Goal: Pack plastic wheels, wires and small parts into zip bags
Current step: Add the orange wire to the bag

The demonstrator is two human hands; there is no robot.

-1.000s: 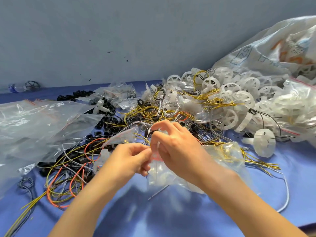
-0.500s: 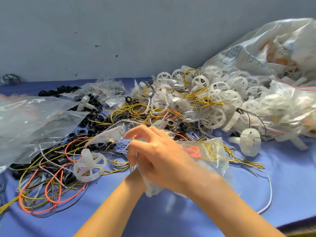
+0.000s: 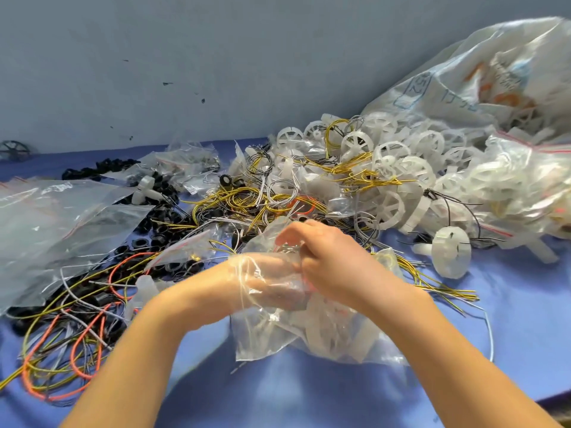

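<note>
The clear zip bag (image 3: 312,335) lay on the blue table (image 3: 278,393) in front of the person, part-filled with white plastic wheels. The left hand (image 3: 268,281) was pushed inside the bag's mouth and showed only through the plastic, so whether it gripped anything could not be told. The right hand (image 3: 335,257) had its fingers curled, pinching the bag's upper edge. Just behind the hands lay tangled yellow wires (image 3: 238,200). A heap of loose white wheels (image 3: 401,168) sat to the right. Black rings (image 3: 160,217) and orange wires (image 3: 77,353) lay to the left, near flat empty bags (image 3: 46,230). One wheel (image 3: 451,251) stood apart, right of the hands.
</note>
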